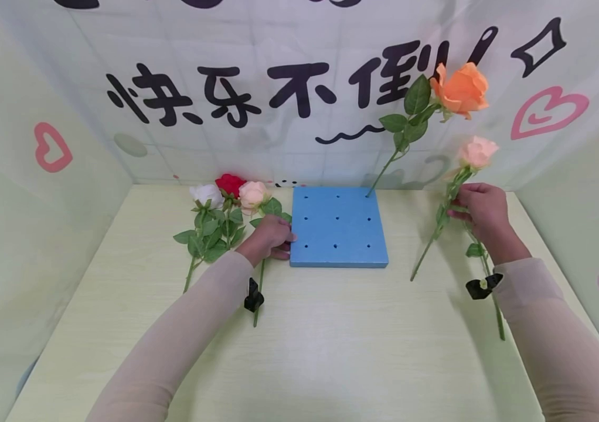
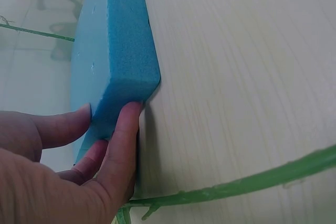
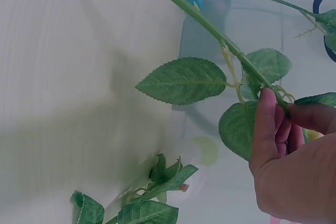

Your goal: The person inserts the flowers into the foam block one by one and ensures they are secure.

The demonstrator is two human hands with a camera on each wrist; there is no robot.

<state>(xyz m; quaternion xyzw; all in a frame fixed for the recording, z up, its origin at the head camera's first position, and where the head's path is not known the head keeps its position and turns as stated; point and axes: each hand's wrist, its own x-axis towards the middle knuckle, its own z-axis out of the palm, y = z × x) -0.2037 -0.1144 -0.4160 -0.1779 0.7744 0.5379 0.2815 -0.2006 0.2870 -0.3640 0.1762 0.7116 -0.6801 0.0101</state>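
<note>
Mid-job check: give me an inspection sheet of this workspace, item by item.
Surface: pale wood-grain table.
Job's things: square blue foam block with nine holes lies flat; orange artificial rose stands in its far right hole; pale pink rose is held off the table.
Clutter: white rose, red rose and peach rose lie left of the block; another green stem lies under the right arm.
Grippers: left hand grips the block's near left corner; right hand pinches the pink rose's stem.
Cables: nothing seen.
Surroundings: printed fabric backdrop with hearts and black lettering.
</note>
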